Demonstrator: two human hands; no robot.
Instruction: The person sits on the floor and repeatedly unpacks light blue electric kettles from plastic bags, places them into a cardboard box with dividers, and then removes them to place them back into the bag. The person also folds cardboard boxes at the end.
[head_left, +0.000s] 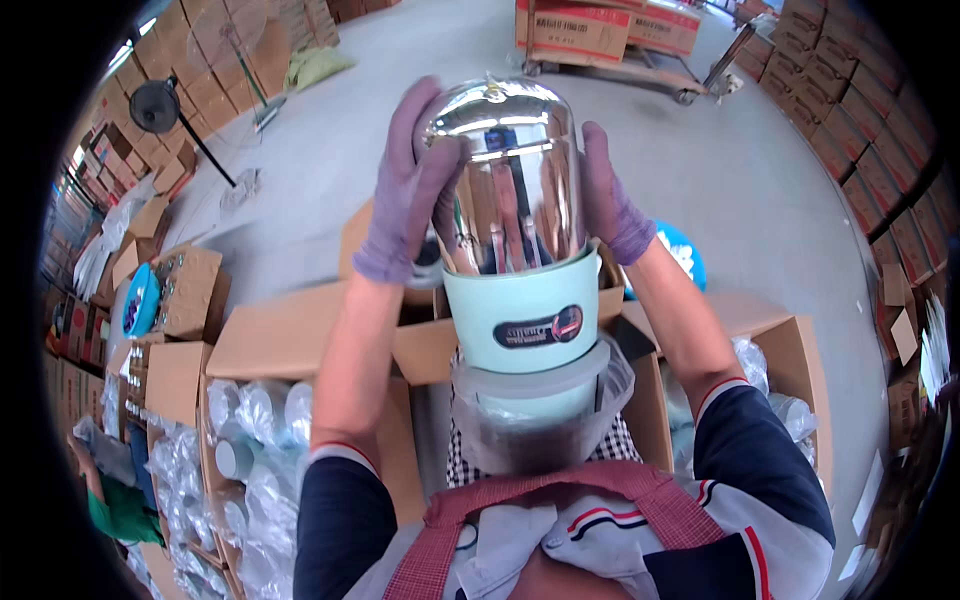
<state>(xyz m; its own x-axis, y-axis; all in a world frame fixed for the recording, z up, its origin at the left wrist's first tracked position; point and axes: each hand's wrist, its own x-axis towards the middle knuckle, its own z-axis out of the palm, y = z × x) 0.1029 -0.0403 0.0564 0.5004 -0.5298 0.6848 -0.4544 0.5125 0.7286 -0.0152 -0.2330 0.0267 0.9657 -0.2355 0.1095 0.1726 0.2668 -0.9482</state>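
Head view shows a mirror-like silver vessel [512, 200], domed at its top, standing partly inside a smooth, round mint-green shell [470, 300] before the person's chest. The left hand [402, 190], in a purple fabric glove, grips one side with curved fingers; the right hand [612, 205], gloved likewise, holds straighter fingers against the opposite side. Below is cloudy transparent plastic [530, 445], between open cardboard boxes [275, 330].
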